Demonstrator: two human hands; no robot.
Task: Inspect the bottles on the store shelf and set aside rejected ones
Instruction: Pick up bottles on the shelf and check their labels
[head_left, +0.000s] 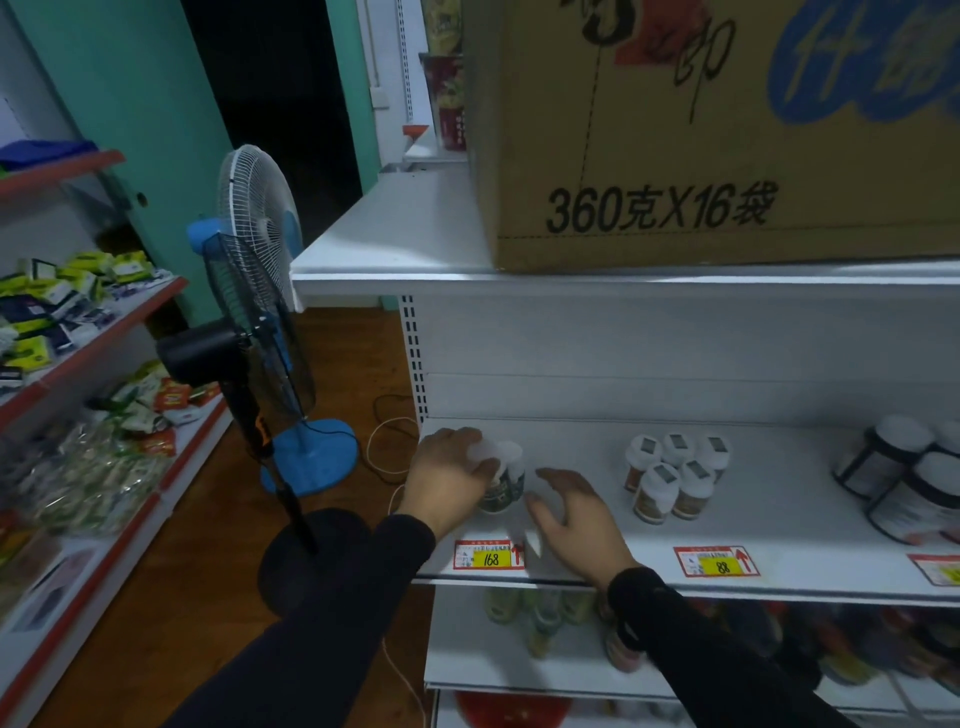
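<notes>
On the white middle shelf (597, 452), my left hand (449, 475) grips the top of a small dark-labelled bottle with a white cap (506, 480) near the shelf's left end. Motion blur hides the cap's exact outline. My right hand (574, 517) hovers just right of that bottle, fingers spread and relaxed, holding nothing. Further right stands a cluster of several brown bottles with white caps (672, 475). Larger white-capped jars (906, 475) stand at the far right of the same shelf.
Price tags 168 (489, 556) and 88 (719, 562) sit on the shelf lip. A large cardboard box (727, 135) rests on the top shelf. Two standing fans (249, 291) occupy the aisle to the left. More bottles fill the lower shelf (545, 618).
</notes>
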